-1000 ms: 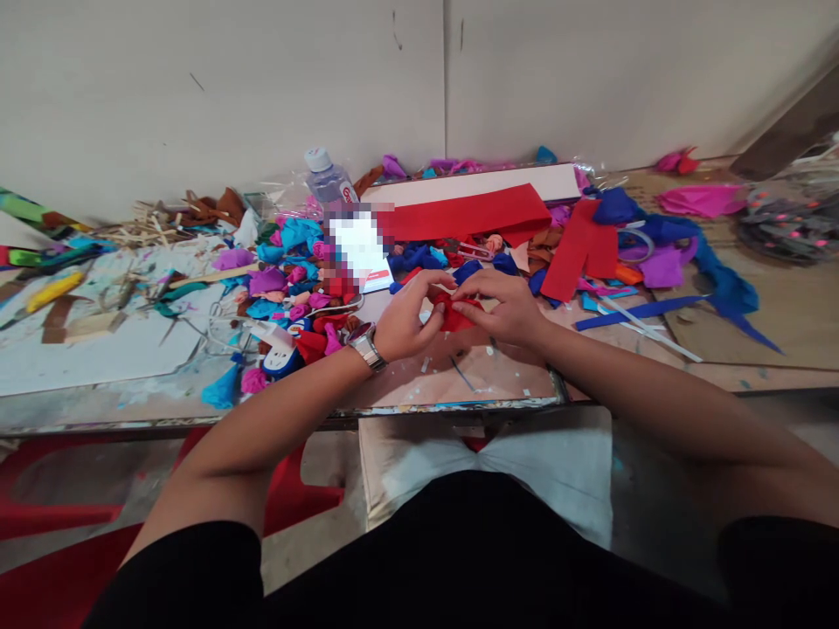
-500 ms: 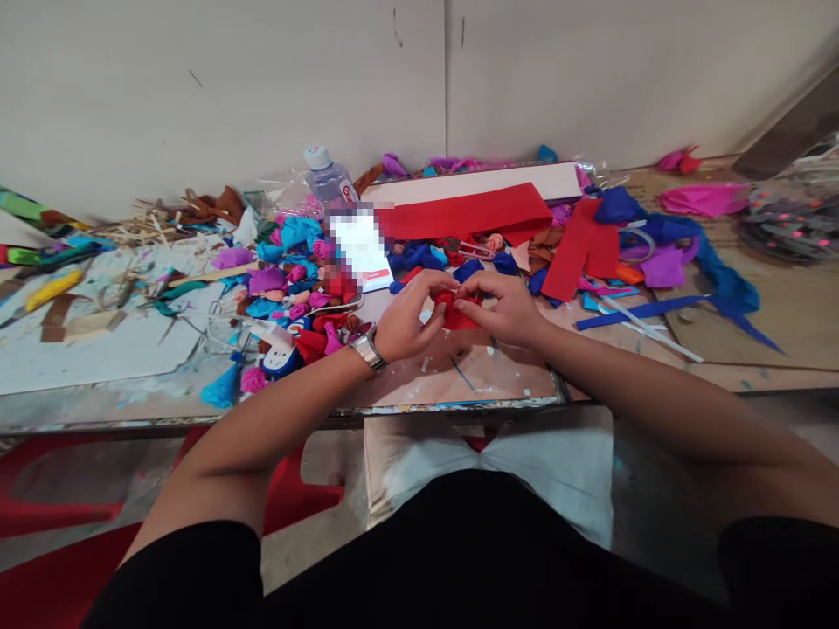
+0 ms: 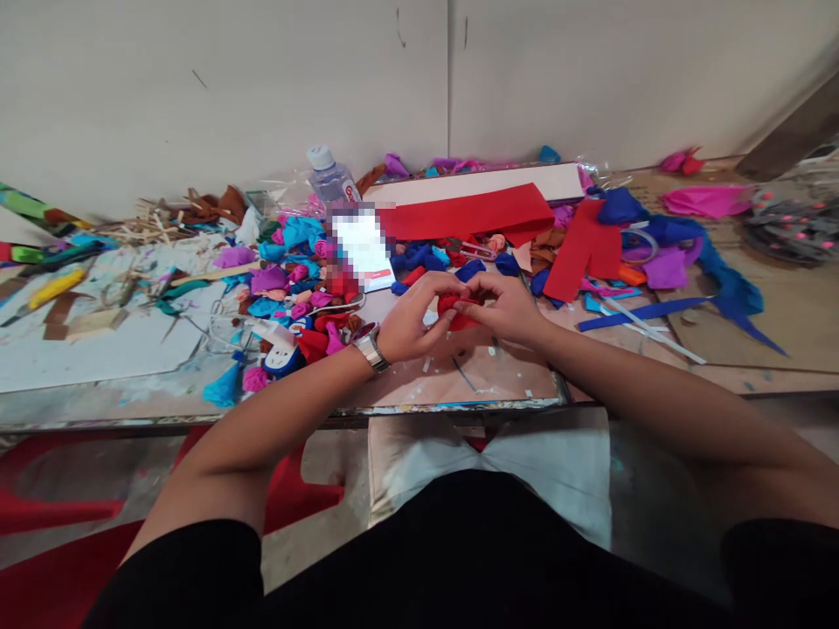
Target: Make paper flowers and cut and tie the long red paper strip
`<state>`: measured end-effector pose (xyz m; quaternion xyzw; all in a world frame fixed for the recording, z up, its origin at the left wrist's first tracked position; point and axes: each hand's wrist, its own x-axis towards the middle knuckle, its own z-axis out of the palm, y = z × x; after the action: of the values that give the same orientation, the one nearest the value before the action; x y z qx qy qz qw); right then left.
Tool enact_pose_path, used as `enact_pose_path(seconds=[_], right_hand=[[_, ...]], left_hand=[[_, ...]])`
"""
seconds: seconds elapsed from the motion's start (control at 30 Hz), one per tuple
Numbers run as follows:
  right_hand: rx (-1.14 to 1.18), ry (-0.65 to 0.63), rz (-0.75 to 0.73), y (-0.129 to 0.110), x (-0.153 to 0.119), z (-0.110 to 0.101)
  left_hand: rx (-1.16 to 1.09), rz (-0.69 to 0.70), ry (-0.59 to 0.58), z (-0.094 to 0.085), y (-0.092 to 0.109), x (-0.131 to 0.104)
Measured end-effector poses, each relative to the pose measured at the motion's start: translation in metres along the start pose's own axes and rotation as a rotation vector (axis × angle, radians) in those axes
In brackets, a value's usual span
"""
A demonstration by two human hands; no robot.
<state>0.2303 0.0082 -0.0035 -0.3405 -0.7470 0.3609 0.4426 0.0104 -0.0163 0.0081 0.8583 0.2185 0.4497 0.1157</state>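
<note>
Between my two hands, just above the table's front part, is a piece of red crepe paper (image 3: 451,302), bunched into a small roll with a loose flap hanging to the right. My left hand (image 3: 415,316), with a metal watch on its wrist, pinches the bunched side. Thumb and fingers of my right hand (image 3: 503,306) are closed on the flap side, and the fingertips of both hands nearly meet. Part of the paper is hidden behind the fingers. Beyond them lie a long red paper strip (image 3: 465,212) and shorter red strips (image 3: 575,249).
A lit phone (image 3: 367,249) leans left of my hands, with a clear bottle (image 3: 331,179) behind it. Several paper flowers (image 3: 268,279) and a white-and-blue power socket (image 3: 283,356) crowd the left. Blue strips (image 3: 646,313) lie right. Red chairs (image 3: 58,480) stand below.
The red paper between my fingers has turned slightly and looks more tightly bunched. Both hands stay in almost the same place.
</note>
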Motion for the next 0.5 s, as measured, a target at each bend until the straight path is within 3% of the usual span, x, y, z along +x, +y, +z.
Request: enact_pose_path(seconds=[0.27,0.5], right_hand=[[0.003,0.001,-0.099,-0.005,0.001,-0.004],[-0.108,-0.021,-0.198,-0.006,0.001,-0.007]], left_hand=[[-0.160,-0.140,0.061,0.004,-0.011,-0.005],[-0.170,-0.151,0.053,0.004,-0.012,-0.006]])
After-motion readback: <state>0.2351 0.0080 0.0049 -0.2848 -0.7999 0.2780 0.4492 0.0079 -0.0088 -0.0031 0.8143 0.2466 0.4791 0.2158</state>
